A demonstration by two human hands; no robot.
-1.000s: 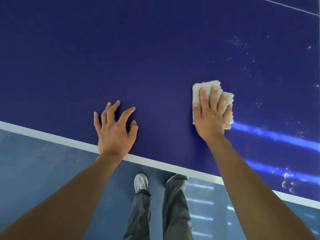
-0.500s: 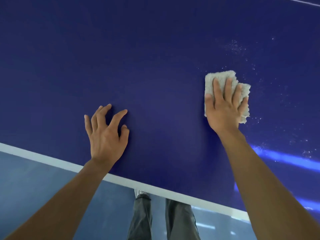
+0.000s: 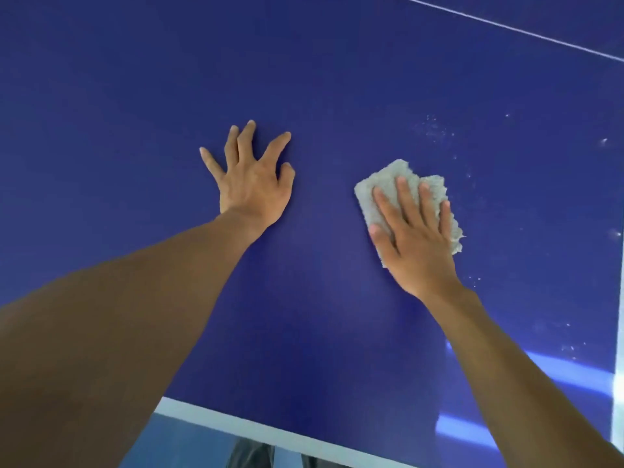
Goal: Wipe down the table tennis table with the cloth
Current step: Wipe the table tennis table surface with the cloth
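Observation:
The dark blue table tennis table (image 3: 141, 96) fills most of the view. A folded pale grey cloth (image 3: 378, 184) lies flat on it at the centre right. My right hand (image 3: 415, 238) presses on the cloth with straight fingers and covers most of it. My left hand (image 3: 253, 184) rests on the bare table to the left of the cloth, fingers spread, about a hand's width away. White specks of dust (image 3: 435, 128) dot the surface beyond and to the right of the cloth.
The table's white edge stripe (image 3: 236, 422) runs along the bottom, with blue floor (image 3: 189, 444) and my grey trouser legs (image 3: 251, 454) below it. A thin white line (image 3: 506, 27) crosses the top right corner. A white stripe (image 3: 619, 366) marks the right side.
Both hands have reached farther onto the table, away from the near edge. The cloth has slid forward under my right hand. The view has shifted, so the near edge sits lower.

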